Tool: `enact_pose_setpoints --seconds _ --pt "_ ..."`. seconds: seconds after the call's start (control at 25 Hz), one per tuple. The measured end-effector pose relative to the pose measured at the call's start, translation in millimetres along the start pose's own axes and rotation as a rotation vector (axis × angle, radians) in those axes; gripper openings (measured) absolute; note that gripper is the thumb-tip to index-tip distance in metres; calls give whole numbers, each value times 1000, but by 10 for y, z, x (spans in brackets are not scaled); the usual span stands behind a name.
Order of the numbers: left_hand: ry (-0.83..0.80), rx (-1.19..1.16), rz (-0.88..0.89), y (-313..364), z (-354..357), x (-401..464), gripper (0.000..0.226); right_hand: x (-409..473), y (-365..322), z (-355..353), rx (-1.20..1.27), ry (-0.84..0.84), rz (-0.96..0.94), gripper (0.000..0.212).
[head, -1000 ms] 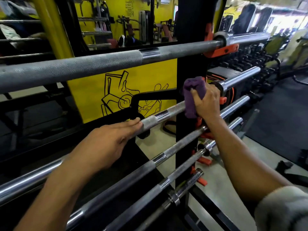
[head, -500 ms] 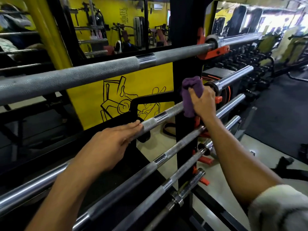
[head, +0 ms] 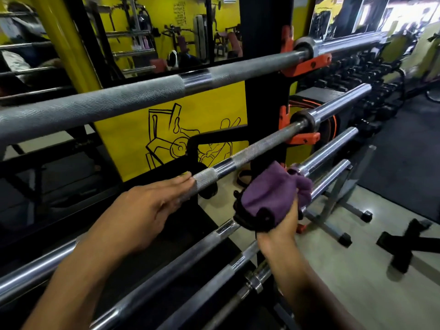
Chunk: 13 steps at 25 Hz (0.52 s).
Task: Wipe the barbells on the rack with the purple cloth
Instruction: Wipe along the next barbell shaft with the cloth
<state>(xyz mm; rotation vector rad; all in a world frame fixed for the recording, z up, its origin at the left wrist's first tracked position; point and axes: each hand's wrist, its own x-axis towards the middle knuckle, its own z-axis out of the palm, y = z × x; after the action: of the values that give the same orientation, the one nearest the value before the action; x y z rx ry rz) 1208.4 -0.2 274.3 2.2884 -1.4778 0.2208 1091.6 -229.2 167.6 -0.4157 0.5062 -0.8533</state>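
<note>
Writing: none legible. Small script on the yellow wall [head: 214, 115] seen in the mirror [head: 166, 32], upper centre, is too blurred to read. Black line drawing on the same wall behind the rack is partly blocked by bars and post; subject unclear. A small stamped band on bar 3 [head: 166, 265] near the cloth may carry marks, not readable.

Rack [head: 264, 91]: black upright post w/ orange hooks [head: 303, 65]. Bars lie across it in tiers, all running lower left to upper right.
- Bar 1 [head: 119, 101]: top, knurled, left end cut off by frame edge.
- Bar 2 [head: 250, 148]: next down, knurled w/ smooth rings, collar seated in an orange hook.
- Bar 3 and two lower bars: lower ends cut off at the bottom edge.

Left hand [head: 145, 208]: fingers fairly straight, laid over bar 2 at a knurled section, fingertips on top. Underside of the hand is hidden, so thumb position unknown.

Right hand [head: 278, 225]: grips the cloth [head: 273, 196] (purple, dark edging, bunched), held against bar 3 just right of the post. Cloth covers the fingers and the contact point; cannot tell how much of the bar it wraps.

Right side: dumbbell rack [head: 371, 75] blurred, detail not resolvable. A black X-shaped item [head: 409, 244] lies on the floor, identity unclear.
</note>
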Motion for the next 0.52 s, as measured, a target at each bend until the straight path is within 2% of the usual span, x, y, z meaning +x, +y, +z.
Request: enact_pose_setpoints --seconds 0.08,0.32,0.52 --pt "-17 15 -15 -10 -11 18 67 352 -122 45 77 14 83 41" --pt "-2 3 -22 60 -17 -20 69 939 -578 940 34 -3 52 53" --pt "9 31 -3 46 0 -31 59 541 80 984 86 -121 212 57"
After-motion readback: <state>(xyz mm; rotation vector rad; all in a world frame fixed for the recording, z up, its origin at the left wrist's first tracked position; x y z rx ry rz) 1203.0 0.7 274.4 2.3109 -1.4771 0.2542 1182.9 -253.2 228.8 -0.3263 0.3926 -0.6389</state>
